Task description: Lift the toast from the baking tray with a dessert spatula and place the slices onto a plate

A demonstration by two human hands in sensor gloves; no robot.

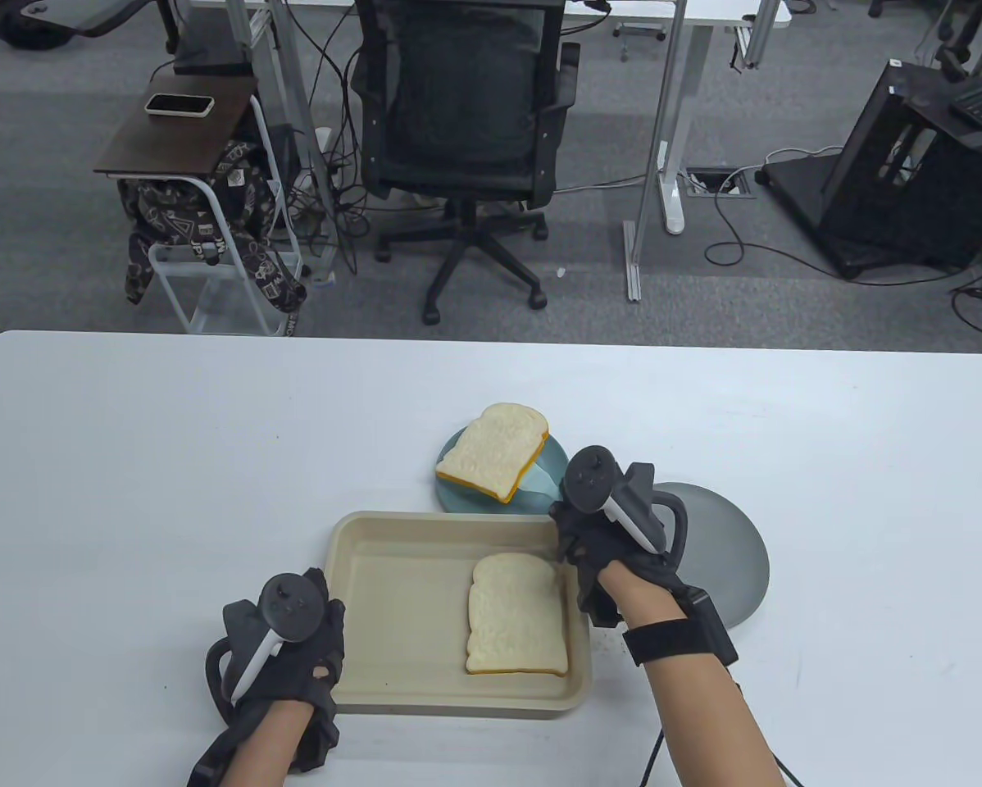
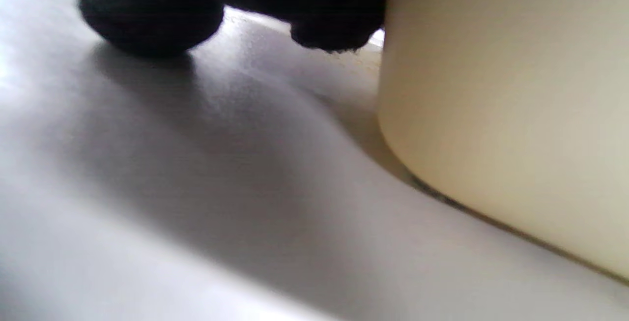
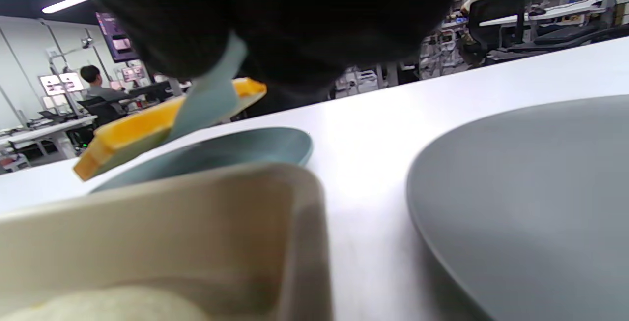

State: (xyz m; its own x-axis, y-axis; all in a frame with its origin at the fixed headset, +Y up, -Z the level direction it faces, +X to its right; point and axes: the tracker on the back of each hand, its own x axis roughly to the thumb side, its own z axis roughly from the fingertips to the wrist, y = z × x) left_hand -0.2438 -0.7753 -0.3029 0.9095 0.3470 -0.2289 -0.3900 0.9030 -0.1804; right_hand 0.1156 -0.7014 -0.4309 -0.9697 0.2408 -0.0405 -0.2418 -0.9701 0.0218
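Above the tray's far right corner, the right hand (image 1: 593, 525) is gripping the handle of the pale blue dessert spatula (image 1: 540, 484) — its blade is carrying one toast slice (image 1: 495, 449) tilted over the small teal plate (image 1: 452, 492). Beside that hand, a larger grey plate (image 1: 725, 549) is lying on the white table (image 1: 130, 459). At the tray's near left corner, the left hand (image 1: 290, 648) is resting with fingers (image 2: 152, 16) loosely curled against the table, holding nothing — just beside the beige baking tray (image 1: 393, 590). A second toast slice (image 1: 514, 615) is lying flat in the tray's right half.
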